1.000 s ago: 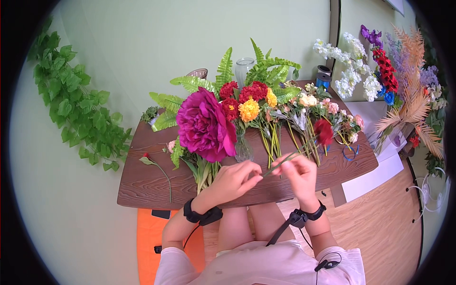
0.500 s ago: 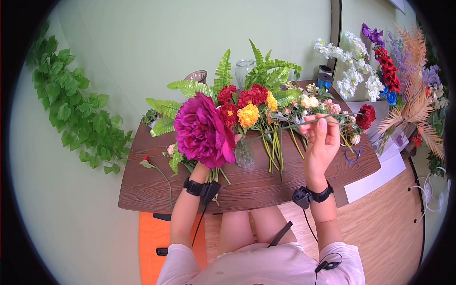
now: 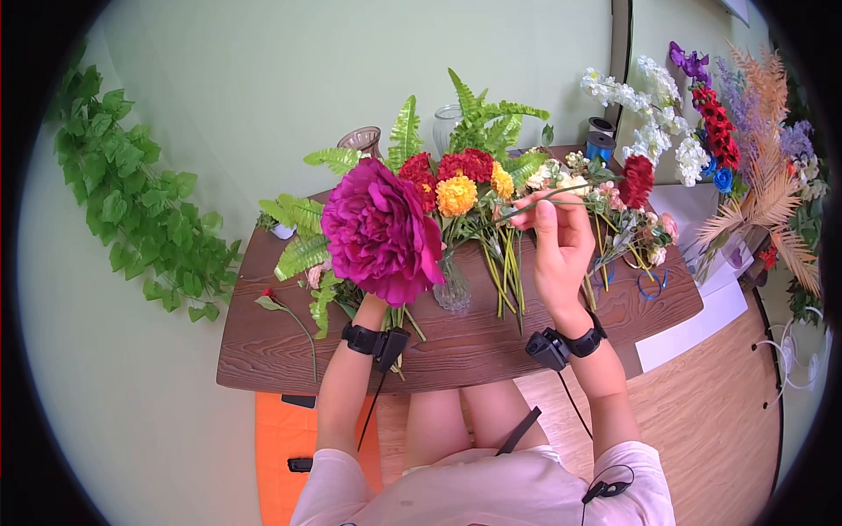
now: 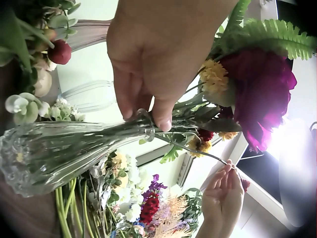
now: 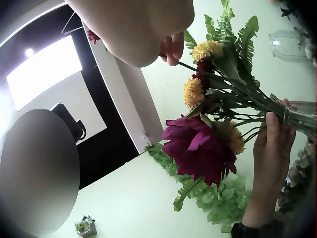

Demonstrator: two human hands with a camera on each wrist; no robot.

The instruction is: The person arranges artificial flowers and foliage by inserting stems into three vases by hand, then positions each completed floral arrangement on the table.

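A clear glass vase (image 4: 74, 153) stands on the table, filled with stems. At its neck my left hand (image 4: 153, 59) grips the rim between thumb and fingers; in the head view the big magenta peony (image 3: 381, 232) mostly covers that hand. Red and yellow blooms (image 3: 457, 195) and green fern fronds (image 5: 247, 37) rise around the peony. My right hand (image 3: 561, 250) is raised to the right of the vase, pinching the thin green stem of a red flower (image 3: 636, 181). Its bloom points right, and the stem's free end points left toward the bunch.
Loose cut flowers with green stems (image 3: 504, 280) lie right of the vase on the dark wooden table (image 3: 474, 351). A small red bud (image 3: 268, 294) on a stem lies at the left. Behind are another glass vase (image 3: 445, 127) and ribbon spools (image 3: 600, 145). Tall flowers (image 3: 745, 167) stand at far right.
Both hands were together on the red flower's stem. The left hand has let go and moved to the vase; the right has lifted the flower higher, lately shifting slightly left.
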